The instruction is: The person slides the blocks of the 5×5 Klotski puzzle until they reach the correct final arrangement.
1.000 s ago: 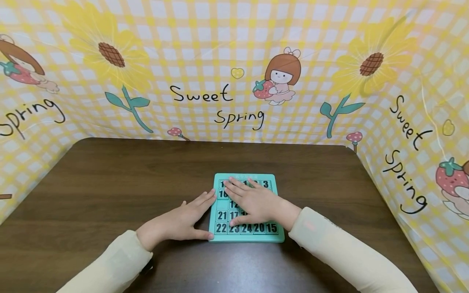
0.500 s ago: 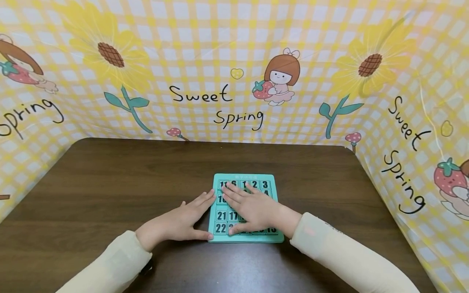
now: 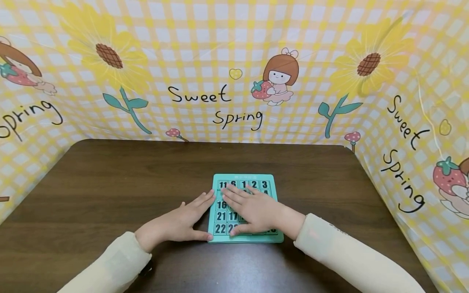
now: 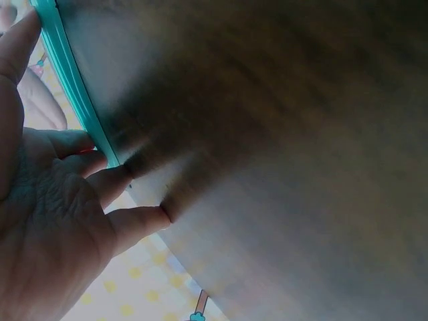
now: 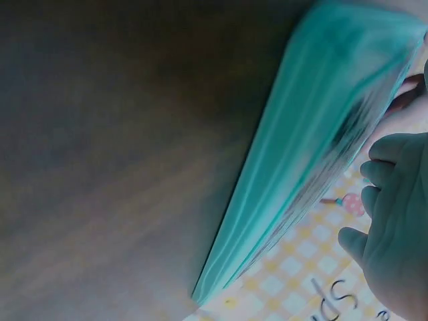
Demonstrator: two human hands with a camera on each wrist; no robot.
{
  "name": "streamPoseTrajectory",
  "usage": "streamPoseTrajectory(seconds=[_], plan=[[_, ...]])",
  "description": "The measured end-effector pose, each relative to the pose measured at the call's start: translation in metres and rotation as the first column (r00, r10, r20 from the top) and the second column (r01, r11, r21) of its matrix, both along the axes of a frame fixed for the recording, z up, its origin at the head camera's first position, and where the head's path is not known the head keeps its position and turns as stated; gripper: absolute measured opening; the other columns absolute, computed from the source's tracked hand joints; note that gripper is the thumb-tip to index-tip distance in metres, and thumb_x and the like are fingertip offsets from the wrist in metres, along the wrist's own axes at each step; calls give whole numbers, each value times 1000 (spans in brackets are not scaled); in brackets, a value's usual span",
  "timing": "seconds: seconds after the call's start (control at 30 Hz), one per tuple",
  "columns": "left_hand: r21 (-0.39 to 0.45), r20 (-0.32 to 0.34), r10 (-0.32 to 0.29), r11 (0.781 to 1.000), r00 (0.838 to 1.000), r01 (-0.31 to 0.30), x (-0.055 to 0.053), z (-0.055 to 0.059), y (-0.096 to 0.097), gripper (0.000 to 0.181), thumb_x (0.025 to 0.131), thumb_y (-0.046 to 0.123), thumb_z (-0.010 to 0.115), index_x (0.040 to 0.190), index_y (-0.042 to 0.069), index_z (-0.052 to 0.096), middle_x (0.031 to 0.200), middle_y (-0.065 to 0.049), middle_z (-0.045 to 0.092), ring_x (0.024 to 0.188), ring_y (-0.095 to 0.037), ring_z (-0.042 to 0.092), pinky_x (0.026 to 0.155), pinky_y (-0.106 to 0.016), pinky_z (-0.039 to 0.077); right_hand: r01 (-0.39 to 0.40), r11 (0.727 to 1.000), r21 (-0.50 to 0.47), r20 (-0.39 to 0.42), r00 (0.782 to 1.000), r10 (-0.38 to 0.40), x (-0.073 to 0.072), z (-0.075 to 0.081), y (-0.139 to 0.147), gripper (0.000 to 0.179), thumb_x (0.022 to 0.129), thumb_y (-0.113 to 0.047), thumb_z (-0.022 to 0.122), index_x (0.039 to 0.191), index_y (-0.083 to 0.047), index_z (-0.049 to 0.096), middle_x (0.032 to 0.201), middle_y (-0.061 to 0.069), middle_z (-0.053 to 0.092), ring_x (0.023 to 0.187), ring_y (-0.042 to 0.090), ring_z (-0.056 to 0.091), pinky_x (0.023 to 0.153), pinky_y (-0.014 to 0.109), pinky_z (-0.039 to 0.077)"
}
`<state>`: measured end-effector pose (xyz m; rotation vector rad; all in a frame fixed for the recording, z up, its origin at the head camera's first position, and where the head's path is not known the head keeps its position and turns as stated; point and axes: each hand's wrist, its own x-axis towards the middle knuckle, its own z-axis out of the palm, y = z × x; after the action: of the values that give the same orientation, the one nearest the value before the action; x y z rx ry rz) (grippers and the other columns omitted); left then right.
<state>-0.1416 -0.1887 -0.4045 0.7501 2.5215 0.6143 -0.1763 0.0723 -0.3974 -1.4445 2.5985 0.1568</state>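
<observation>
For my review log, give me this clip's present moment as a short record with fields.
Surface: dark brown wooden table
Backdrop: yellow-checked cloth with flowers and "Sweet Spring" lettering
Main object: teal number puzzle, lying flat
Left hand: against the puzzle's left edge, thumb near its lower left corner
Right hand: fingers spread over the puzzle, hiding several number tiles
Top row: 11, 6, 1, 2, 3
Gap: between 11 and 16 in the left column
Sleeves: cream, both arms
</observation>
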Motion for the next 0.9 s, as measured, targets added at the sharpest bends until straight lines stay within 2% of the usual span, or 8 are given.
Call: streamPoseTrajectory(seconds=[0.27,0.47,0.67,0.9], plan=[[1,-11,-9,1000,1000,9,1,1,0,103,88,58,67,161,10,14,169,-5,3,155,-34,7,105,-80,17,89,996,-21,71,994,-87,-28,2,-3,93,94,-73,37,161,-12,12,169,3,3,156,19,-3,123,56,14],[1,-10,-10,1000,1000,10,2,2,0,102,88,58,67,160,10,14,169,-6,3,155,-35,7,105,-80,18,118,993,-12,89,989,-116,-42,0,-10,93,95,-74,35,161,-12,13,169,2,3,156,18,-5,124,55,11],[-1,-14,-13,1000,1000,13,1,3,1,102,88,58,67,160,9,14,169,-6,4,155,-35,8,105,-80,18,128,992,23,83,988,-130,-44,-1,-13,94,94,-76,32,161,-14,11,169,0,1,156,17,-7,124,54,10],[-4,-12,-11,1000,1000,11,2,3,0,102,88,58,67,160,9,14,169,-7,4,155,-35,7,105,-80,19,119,993,22,106,987,-121,-36,-2,-14,95,93,-76,34,161,-15,9,169,-1,-1,156,16,-9,124,53,9]])
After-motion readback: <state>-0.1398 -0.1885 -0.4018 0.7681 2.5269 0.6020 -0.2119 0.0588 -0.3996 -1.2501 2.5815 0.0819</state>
